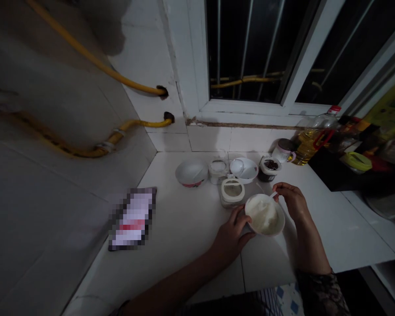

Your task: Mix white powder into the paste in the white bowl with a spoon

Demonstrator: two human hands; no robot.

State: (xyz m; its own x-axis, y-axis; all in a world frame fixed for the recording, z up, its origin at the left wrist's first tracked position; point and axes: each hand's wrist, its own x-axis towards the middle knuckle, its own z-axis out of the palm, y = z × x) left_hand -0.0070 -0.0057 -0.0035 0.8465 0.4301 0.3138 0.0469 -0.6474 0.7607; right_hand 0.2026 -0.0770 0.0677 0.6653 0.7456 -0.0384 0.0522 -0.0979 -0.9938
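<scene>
Pretty dim kitchen shot, but a white bowl is being held out front over the white tiled counter, filled with something thick and creamy white, maybe yogurt, though that can't be confirmed from here. It's gripped by the left hand, with the fingers curled around the bowl's left side. A small white spoon is pinched by the right hand at the far rim, and only a short bit of its handle can be seen.

Just behind the bowl, a square clear tub with a cream-coloured rim is sitting with something pale inside. Further back along the wall, a row of containers is lined up: a white bowl with a red mark tipped on its side, a round clear tub, a shallow white dish, and a jar of dark stuff. A mug is placed behind those, next to a plastic bottle of yellow cooking oil with a red handle. Off to the left, a flat packet is lying on the counter, but it's too blurred to be made out.
</scene>
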